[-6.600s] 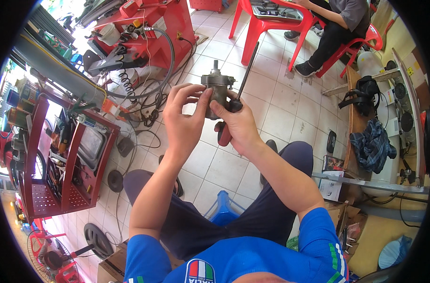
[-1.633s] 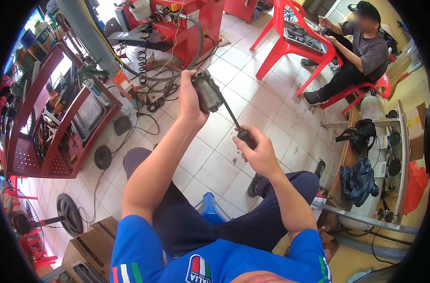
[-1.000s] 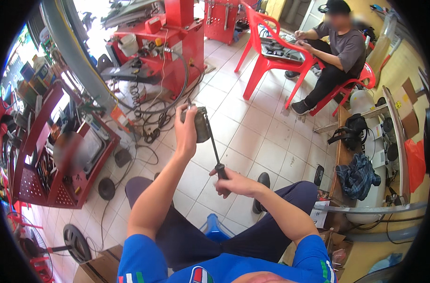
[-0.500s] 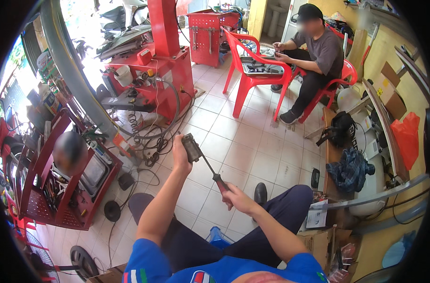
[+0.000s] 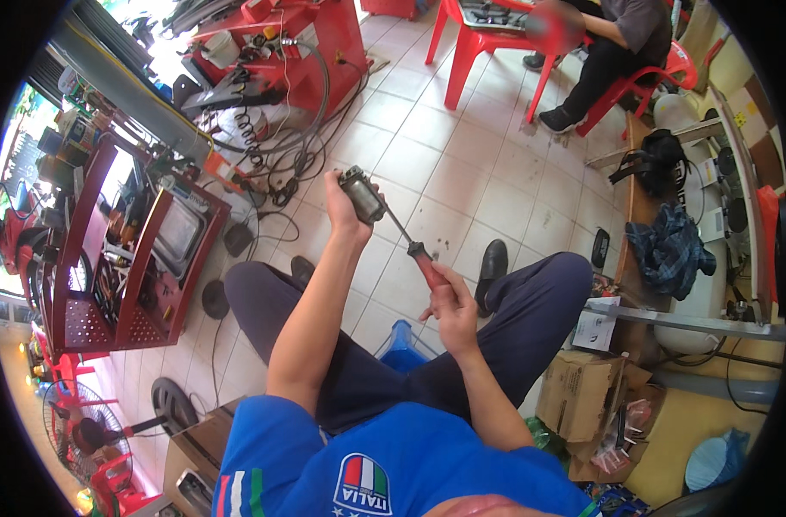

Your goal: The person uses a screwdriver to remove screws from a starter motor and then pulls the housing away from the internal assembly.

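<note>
- Your left hand (image 5: 345, 205) gripped a stubby metal cylinder (image 5: 364, 198), palm against its side and fingers narrowed around it; most of the fingertips were hidden behind it.
- That cylinder hung above the floor, out in front of your knees, tilted, with a dull grey-brown rounded barrel and a rougher, knobbly end toward the upper left.
- Your right hand (image 5: 453, 306) held a screwdriver (image 5: 417, 250), its fingers curled closely around the lower part of the handle (image 5: 430, 270).
- The handle was thick and reddish with a black collar; the straight, slim dark shaft (image 5: 399, 227) slanted up to the cylinder's right side. You could not tell from this view whether the tip sat in a screw or only rested there.
- Below lay glossy, pale square floor tiles (image 5: 410, 155), marked by darker joints and smudges.
- Between your thighs showed a smooth blue plastic stool (image 5: 400, 343).
- On your left stood a dark red sheet-metal rack (image 5: 134, 302) with round perforations, bearing a shiny rectangular tray (image 5: 176, 239).
- On your right were creased brown cardboard boxes (image 5: 574, 396) and a crumpled plaid cloth (image 5: 664, 250).
- Farther off, a seated person (image 5: 604, 73) was beside a moulded red plastic chair (image 5: 479, 47).
</note>
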`<control>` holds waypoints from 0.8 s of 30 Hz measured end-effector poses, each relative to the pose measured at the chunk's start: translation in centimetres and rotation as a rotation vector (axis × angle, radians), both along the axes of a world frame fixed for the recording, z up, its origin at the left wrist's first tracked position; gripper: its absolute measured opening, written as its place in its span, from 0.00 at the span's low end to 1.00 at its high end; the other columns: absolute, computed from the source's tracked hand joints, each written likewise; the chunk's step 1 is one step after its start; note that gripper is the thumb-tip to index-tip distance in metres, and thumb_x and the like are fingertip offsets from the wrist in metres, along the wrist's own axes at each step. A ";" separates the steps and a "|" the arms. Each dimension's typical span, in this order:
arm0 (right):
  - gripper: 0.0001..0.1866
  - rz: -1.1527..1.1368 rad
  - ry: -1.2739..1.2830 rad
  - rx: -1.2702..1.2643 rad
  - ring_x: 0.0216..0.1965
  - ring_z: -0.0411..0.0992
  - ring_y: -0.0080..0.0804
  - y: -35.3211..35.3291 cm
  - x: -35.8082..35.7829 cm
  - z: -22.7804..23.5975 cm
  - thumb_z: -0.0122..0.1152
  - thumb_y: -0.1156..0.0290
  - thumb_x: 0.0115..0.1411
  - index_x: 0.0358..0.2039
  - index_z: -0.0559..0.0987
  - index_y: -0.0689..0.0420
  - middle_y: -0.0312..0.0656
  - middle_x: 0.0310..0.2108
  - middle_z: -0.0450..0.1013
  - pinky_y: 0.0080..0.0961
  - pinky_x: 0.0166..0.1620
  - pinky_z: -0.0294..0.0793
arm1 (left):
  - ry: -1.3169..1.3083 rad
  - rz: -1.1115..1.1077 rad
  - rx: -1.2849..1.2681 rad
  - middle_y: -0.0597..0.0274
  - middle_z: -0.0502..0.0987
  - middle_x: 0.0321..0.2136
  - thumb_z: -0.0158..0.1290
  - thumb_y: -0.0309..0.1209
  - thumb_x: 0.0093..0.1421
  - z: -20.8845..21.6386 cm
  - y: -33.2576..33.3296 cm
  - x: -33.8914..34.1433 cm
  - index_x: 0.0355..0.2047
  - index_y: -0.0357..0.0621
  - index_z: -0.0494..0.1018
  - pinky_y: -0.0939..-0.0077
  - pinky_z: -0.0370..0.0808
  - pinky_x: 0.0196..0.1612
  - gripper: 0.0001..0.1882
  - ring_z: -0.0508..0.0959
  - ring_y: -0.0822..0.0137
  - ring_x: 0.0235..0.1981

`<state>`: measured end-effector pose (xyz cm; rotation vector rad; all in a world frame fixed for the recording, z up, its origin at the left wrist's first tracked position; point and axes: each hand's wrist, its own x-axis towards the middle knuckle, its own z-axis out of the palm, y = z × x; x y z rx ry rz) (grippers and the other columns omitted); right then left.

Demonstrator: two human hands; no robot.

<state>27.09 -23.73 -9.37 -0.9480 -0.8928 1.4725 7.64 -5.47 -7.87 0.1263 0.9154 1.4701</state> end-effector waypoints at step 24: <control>0.23 -0.225 0.019 -0.245 0.24 0.67 0.22 1.3 -1.1 -0.4 0.48 0.58 0.73 0.59 0.66 0.62 0.41 0.30 0.74 0.27 0.34 0.78 | 0.003 0.016 -0.053 0.55 0.76 0.34 0.45 0.48 0.61 -1.9 -1.3 0.5 0.39 0.41 0.70 0.61 0.78 0.37 0.21 0.78 0.60 0.33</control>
